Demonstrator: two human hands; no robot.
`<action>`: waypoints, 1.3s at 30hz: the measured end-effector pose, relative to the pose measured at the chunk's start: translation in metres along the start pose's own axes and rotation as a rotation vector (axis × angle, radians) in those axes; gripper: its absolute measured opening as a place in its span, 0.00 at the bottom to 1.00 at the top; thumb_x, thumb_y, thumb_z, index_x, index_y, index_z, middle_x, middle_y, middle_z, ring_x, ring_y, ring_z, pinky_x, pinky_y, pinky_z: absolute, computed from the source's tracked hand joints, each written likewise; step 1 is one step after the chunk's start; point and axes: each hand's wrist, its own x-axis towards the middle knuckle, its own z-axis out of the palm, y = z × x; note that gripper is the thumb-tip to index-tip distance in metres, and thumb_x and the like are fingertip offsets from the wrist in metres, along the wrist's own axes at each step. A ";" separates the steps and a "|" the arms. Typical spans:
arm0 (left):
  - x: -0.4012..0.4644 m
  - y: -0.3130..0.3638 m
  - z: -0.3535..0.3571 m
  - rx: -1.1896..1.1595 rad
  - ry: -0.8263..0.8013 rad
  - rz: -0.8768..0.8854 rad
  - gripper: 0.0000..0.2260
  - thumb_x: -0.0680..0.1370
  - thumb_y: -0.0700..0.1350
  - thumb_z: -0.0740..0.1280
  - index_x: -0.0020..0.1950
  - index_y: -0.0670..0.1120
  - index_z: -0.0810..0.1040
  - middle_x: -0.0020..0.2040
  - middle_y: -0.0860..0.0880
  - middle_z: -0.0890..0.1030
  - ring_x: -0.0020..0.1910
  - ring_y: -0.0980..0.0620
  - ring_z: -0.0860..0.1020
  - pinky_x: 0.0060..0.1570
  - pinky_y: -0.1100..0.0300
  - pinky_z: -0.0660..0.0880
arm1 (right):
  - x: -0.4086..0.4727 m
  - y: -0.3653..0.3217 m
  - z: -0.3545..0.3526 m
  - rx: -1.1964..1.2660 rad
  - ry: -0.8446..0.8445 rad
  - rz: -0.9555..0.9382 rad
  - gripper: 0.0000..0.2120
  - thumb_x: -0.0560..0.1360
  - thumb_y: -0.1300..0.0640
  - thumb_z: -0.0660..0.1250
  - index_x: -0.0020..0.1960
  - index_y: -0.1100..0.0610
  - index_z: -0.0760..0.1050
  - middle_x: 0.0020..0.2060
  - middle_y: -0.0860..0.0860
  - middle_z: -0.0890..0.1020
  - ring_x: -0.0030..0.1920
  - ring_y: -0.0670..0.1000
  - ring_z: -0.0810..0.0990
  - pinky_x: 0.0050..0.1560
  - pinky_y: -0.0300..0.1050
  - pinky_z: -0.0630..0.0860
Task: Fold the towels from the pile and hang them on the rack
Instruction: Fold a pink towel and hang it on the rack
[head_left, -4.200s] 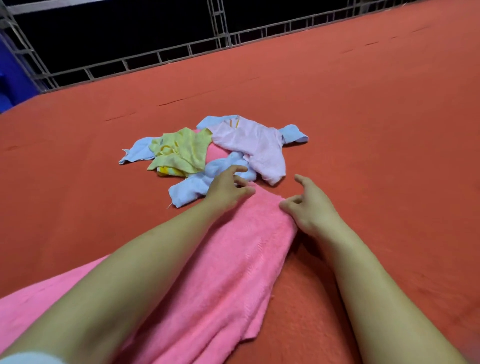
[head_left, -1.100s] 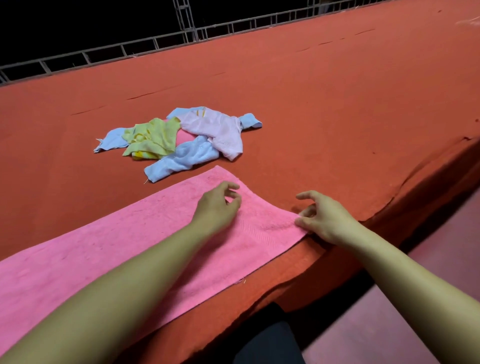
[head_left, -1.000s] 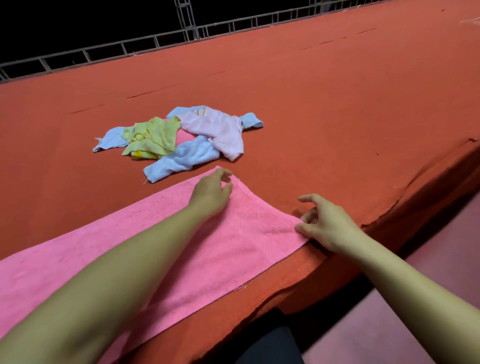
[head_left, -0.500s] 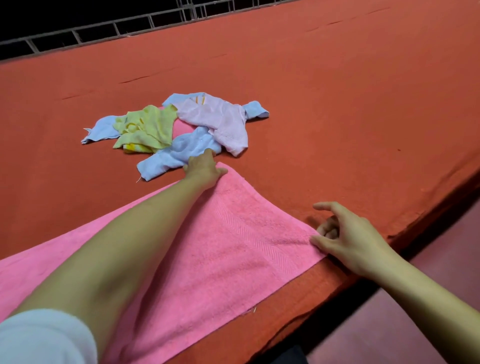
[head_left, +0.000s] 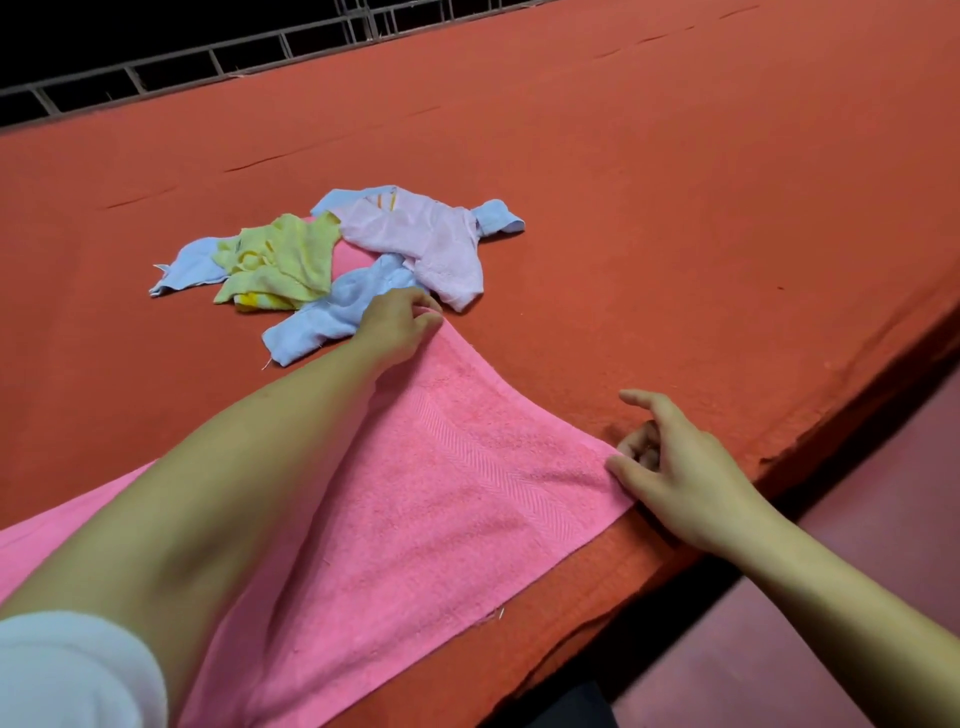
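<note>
The pink towel (head_left: 415, 499) lies spread flat along the near edge of the orange-covered desk (head_left: 675, 208), its short end stretched between the two hands. It looks like soft, light terry cloth with a woven band near the end; it will probably drape and sag wherever it is unsupported and slide little on the rough cover. The corners seem the best places to take hold, since lifting both together would carry the end over evenly for a fold.

The left hand (head_left: 400, 325) reaches far forward, arm nearly straight, its fingers (head_left: 423, 304) curled down onto the far corner, apparently pinching it. Just beyond those fingers sits the pile of small towels (head_left: 358, 249), blue, yellow and pale pink, almost touching the knuckles. The right hand (head_left: 675, 473) rests at the near corner by the desk's edge, thumb and curled fingers pinching the hem, forefinger held out straight and free. No rack is in view.
</note>
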 end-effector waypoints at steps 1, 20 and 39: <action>0.003 0.001 -0.003 -0.011 0.013 0.015 0.02 0.76 0.44 0.70 0.48 0.50 0.81 0.42 0.54 0.82 0.46 0.55 0.79 0.47 0.61 0.71 | 0.001 -0.001 -0.001 0.033 0.017 0.000 0.30 0.74 0.60 0.72 0.72 0.49 0.64 0.38 0.44 0.81 0.36 0.42 0.78 0.41 0.34 0.72; 0.023 0.010 0.029 0.249 0.224 0.030 0.19 0.70 0.53 0.75 0.60 0.52 0.78 0.53 0.52 0.83 0.57 0.45 0.74 0.56 0.50 0.69 | 0.013 0.012 -0.008 -0.337 0.124 -0.074 0.30 0.72 0.54 0.75 0.71 0.48 0.68 0.53 0.45 0.76 0.48 0.47 0.73 0.49 0.42 0.67; -0.425 -0.068 -0.140 0.016 0.232 -0.383 0.15 0.72 0.46 0.75 0.55 0.60 0.77 0.44 0.62 0.81 0.36 0.58 0.77 0.44 0.57 0.77 | -0.099 -0.150 0.144 -0.179 -0.351 -0.661 0.18 0.76 0.54 0.67 0.65 0.44 0.72 0.47 0.38 0.77 0.45 0.42 0.70 0.45 0.41 0.65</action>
